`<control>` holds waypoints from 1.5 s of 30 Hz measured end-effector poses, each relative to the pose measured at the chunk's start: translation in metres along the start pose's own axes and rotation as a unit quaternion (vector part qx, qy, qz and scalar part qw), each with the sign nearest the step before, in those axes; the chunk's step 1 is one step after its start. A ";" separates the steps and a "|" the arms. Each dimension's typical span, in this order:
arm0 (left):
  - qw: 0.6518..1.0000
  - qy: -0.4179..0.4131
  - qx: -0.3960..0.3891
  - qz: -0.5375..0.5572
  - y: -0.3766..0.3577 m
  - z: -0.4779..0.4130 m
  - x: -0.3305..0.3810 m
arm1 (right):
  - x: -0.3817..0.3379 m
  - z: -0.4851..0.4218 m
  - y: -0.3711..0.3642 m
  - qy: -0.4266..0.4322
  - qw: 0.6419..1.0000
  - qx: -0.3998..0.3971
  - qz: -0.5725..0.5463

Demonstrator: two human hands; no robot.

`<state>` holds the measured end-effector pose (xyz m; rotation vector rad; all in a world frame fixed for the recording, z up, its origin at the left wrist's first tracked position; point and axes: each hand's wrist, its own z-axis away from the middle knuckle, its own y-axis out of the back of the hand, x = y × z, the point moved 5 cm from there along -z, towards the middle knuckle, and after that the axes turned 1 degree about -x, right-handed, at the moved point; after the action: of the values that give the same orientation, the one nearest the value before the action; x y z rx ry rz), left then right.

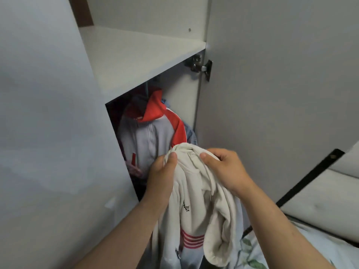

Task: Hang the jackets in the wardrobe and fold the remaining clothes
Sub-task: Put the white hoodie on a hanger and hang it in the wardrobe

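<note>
Two bare hands, left hand (pixel 162 171) and right hand (pixel 226 168), each pinching one cream hooded jacket (pixel 200 200) before one hanging grey-and-red zip jacket (pixel 149 136) inside one white wardrobe (pixel 139 55).

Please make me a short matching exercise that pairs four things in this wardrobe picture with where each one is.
Things:
1. cream jacket
2. red and grey jacket
3. metal hinge
4. white shelf

Places:
A. hanging inside the wardrobe
B. gripped by the left hand and right hand
C. above the hanging clothes
D. on the open door's edge

Pairs: 1-B, 2-A, 3-D, 4-C
</note>
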<state>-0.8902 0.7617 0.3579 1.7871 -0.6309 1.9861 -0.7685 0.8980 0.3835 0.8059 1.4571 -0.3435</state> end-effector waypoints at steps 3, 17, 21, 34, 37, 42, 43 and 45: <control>0.998 0.000 0.059 -0.001 0.001 -0.015 -0.020 | 0.023 -0.028 -0.009 -0.007 0.998 -0.053 -0.014; 0.993 0.083 0.073 0.042 0.024 -0.031 -0.101 | 0.076 -0.087 -0.062 -0.057 0.967 -0.245 0.030; 0.992 0.115 0.055 0.003 0.022 -0.030 -0.119 | 0.031 -0.098 -0.092 0.020 0.971 -0.236 0.024; 0.992 0.119 0.041 -0.027 0.034 -0.014 -0.114 | -0.020 -0.102 -0.232 0.109 0.940 -0.234 0.225; 0.993 0.113 0.037 -0.029 0.038 -0.012 -0.110 | -0.016 -0.103 -0.240 0.098 0.943 -0.239 0.209; 0.991 0.123 0.043 -0.030 0.042 -0.004 -0.108 | -0.015 -0.099 -0.247 0.073 0.936 -0.306 0.160; 0.991 0.123 0.045 -0.033 0.041 -0.006 -0.106 | -0.016 -0.097 -0.248 0.069 0.935 -0.314 0.151; 0.985 0.153 0.070 -0.040 0.038 -0.010 -0.105 | -0.018 -0.093 -0.248 0.054 0.938 -0.321 0.120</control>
<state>-0.9088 0.7369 0.2499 1.5077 -0.3252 2.2337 -1.0031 0.7811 0.3406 0.4598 1.4286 0.3607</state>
